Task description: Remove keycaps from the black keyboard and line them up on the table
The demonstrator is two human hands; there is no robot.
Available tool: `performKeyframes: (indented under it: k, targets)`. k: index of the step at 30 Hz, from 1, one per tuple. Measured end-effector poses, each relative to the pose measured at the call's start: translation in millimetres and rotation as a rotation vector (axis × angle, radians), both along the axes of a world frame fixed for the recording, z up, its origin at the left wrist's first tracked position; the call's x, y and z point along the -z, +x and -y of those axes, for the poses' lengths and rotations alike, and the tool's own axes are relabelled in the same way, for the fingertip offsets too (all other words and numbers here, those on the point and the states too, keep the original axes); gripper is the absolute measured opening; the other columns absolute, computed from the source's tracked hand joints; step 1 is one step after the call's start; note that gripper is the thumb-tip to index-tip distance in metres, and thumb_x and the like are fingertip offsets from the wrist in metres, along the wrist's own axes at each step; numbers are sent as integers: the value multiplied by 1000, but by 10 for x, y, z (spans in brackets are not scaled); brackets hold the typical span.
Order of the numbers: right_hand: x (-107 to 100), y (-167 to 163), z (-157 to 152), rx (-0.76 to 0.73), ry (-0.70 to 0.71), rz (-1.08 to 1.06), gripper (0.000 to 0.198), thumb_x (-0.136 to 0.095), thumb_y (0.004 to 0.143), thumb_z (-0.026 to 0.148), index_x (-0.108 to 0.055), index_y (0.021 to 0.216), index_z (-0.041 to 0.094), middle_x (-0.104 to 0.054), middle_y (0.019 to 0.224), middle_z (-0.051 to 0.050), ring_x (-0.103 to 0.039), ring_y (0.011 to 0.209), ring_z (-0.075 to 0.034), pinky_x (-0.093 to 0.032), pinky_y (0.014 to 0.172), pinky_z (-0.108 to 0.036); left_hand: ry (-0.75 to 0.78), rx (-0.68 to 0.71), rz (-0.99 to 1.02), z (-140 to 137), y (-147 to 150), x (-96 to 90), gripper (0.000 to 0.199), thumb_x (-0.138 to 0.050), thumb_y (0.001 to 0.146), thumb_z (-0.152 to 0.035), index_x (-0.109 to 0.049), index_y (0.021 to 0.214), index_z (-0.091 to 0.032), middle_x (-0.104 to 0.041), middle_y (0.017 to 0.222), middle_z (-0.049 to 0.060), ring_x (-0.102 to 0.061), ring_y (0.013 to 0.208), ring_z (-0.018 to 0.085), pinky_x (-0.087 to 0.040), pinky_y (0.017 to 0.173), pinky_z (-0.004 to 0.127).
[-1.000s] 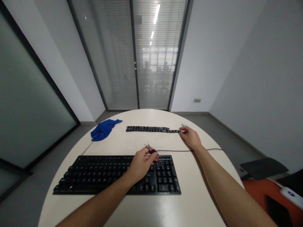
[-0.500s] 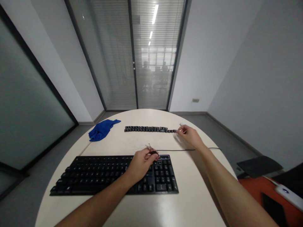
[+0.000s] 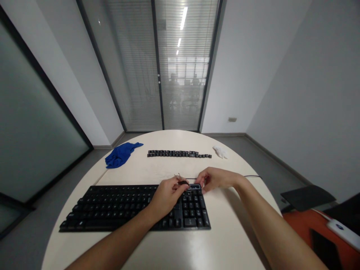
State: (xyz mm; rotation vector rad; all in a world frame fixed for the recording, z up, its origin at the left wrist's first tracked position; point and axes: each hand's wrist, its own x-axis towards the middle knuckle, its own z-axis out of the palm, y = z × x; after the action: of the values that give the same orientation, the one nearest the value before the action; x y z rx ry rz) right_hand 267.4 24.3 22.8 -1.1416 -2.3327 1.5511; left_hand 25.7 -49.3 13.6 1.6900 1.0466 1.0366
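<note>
On the table [image 3: 194,247], we see a crumpled blue cloth [image 3: 120,155] near its far left edge and a crumpled white item [image 3: 220,152] near its far right edge. Beyond the table we face blinds [image 3: 140,75] behind glass, with 3 bright light streaks [image 3: 183,18]; 1 small plate [image 3: 232,119] sits low on the wall [image 3: 247,75]. Right of the table, we notice an orange surface [image 3: 296,227] bearing a white device [image 3: 344,232] and 1 dark flat object [image 3: 324,243].

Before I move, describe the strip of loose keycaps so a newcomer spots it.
On the pale table, look beyond the black keyboard. The strip of loose keycaps lies between blue cloth and crumpled white item; unlike both, it's black, in many small pieces.
</note>
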Motion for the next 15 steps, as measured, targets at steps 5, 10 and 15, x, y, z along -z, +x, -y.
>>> performKeyframes:
  k: [5, 10, 15]
  targets:
    - [-10, -60, 15, -4, 22, -5, 41, -82, 61, 44, -77, 93, 19, -72, 79, 0, -60, 71, -15, -46, 70, -26, 41, 1, -107, -4, 7, -17, 17, -59, 88, -31, -70, 89, -18, -74, 82, 5, -68, 74, 19, -49, 70, 26]
    - [18, -129, 9, -14, 41, 18, 46, -82, 59, 45, -77, 96, 18, -69, 75, 0, -57, 66, -13, -42, 63, -23, 142, 11, -322, 23, 43, -72, 19, -57, 90, -30, -68, 82, -17, -68, 71, 2, -61, 63, 17, -42, 60, 24]
    - [29, -108, -1, -15, 50, 18, 42, -79, 64, 40, -77, 100, 18, -68, 76, 0, -56, 67, -13, -41, 64, -23, 168, 4, -287, 34, 46, -28, 18, -56, 91, -29, -67, 83, -16, -69, 76, 3, -63, 68, 16, -46, 64, 25]
